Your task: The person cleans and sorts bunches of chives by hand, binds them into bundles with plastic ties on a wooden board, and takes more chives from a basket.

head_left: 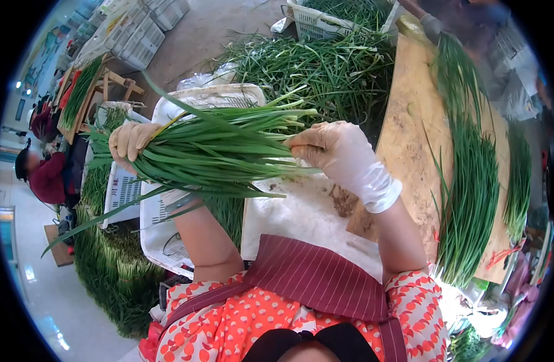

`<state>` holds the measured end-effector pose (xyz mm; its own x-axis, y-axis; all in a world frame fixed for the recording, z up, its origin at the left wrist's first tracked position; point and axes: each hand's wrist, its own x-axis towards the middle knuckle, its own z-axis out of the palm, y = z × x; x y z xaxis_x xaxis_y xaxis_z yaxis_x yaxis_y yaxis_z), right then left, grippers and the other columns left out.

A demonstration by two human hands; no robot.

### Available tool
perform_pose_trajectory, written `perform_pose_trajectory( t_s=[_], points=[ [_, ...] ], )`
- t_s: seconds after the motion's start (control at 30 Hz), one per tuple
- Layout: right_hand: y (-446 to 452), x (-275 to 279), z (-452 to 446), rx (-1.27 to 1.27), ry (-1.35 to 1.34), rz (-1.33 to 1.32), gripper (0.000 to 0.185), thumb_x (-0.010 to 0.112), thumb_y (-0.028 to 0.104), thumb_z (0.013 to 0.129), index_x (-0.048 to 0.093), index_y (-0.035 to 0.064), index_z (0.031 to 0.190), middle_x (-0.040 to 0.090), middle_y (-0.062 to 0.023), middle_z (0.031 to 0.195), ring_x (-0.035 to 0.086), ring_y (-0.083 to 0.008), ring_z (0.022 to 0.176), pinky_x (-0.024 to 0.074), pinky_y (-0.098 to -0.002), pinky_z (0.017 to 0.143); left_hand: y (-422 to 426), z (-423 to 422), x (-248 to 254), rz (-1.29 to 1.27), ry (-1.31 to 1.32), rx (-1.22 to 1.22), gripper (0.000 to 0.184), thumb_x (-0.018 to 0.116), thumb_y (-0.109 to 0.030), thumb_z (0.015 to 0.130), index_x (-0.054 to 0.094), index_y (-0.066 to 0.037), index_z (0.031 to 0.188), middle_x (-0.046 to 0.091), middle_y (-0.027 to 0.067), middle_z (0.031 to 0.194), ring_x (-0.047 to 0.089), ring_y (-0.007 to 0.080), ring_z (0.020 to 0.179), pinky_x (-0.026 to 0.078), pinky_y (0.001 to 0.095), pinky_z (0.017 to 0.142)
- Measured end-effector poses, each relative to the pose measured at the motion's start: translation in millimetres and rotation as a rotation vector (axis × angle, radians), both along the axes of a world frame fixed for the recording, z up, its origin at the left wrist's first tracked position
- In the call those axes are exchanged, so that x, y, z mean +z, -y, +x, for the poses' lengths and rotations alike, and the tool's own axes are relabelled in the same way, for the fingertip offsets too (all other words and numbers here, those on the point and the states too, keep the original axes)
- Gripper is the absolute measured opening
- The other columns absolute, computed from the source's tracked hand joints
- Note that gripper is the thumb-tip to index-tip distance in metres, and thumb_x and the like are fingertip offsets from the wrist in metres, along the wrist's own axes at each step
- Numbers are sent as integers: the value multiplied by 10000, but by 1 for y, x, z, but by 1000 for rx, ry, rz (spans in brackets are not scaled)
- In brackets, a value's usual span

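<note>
My left hand (132,143), in a pale glove, is wrapped round the leafy end of a bunch of Chinese chives (219,145). The bunch lies level in the air, its pale stem ends pointing right. At those ends my right hand (337,151), gloved in white, has thumb and fingertips pinched on a few stems. Some long leaves stray out to the lower left. Below the bunch are a white board (289,211) with brown dirt and a white plastic basket (159,235).
A large heap of loose chives (325,78) lies ahead. At right a wooden board (409,133) carries long chives (470,199); a co-worker's gloved hand (432,27) is at its far end. Tied bundles (123,271) stand lower left. Another person (47,178) sits far left, near stacked crates (135,39).
</note>
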<state>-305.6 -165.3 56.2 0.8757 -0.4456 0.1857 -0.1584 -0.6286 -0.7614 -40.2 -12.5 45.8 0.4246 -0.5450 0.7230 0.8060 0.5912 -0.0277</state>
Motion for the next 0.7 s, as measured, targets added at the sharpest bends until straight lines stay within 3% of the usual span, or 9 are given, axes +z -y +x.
perform_pose_trajectory(
  t_s=[0.03,0.07,0.13,0.23,0.33,0.6,0.63,0.67,0.7],
  points=[
    [-4,-5,0,-64,22,116,198,645,154,829,657,12,967,668,-106,807,626,-157,720,492,-272,656,-2,-4,3,29,-35,16,68,570,-42,746,548,-105,732,550,-18,688,551,101,649,450,274,794],
    [-6,-10,2,-65,21,118,198,645,154,829,657,12,967,668,-106,807,626,-157,720,492,-272,656,-2,-7,6,31,-35,16,68,570,-42,746,548,-105,732,550,-18,688,551,101,649,450,274,794],
    [-9,-18,7,-191,276,695,200,572,175,899,626,0,980,663,-57,837,606,-112,738,497,-250,664,-2,-11,10,72,-30,90,77,563,-41,753,543,-109,724,546,-19,685,546,105,621,456,277,761],
    [-11,-16,6,-248,418,1038,210,508,193,937,595,10,990,648,-29,883,599,-105,755,498,-237,706,4,-5,1,-12,11,111,92,559,-34,751,533,-117,719,529,-23,662,540,103,604,457,266,726],
    [-13,-22,8,-277,598,1096,183,501,183,939,590,38,1006,633,-34,885,575,-108,789,463,-232,732,3,-9,2,39,17,170,127,557,-22,739,517,-126,679,527,-22,649,537,100,594,452,251,702],
    [43,-34,-20,-443,832,846,200,518,164,929,591,31,1059,565,0,764,479,-106,688,431,-255,738,-2,6,-1,-33,-4,204,107,533,-45,771,507,-132,714,490,-46,634,499,94,566,443,278,702],
    [51,-27,-25,-622,483,596,283,574,178,893,571,44,1142,616,-57,888,560,-173,815,450,-310,832,-2,8,-1,-82,-10,176,145,523,-29,771,502,-139,679,491,-49,633,501,89,572,441,276,705],
    [49,-31,-24,-622,484,596,283,574,178,893,571,44,1142,616,-57,888,560,-173,815,450,-310,832,-3,9,0,-130,-15,147,185,513,-13,771,497,-145,644,492,-53,632,504,85,577,439,273,708],
    [43,-32,-20,-571,396,305,363,615,190,860,547,40,1183,614,-92,982,563,-206,921,439,-318,885,-4,10,2,-131,-14,147,185,513,-13,771,497,-145,644,492,-53,632,504,85,577,439,273,708]
  ],
)
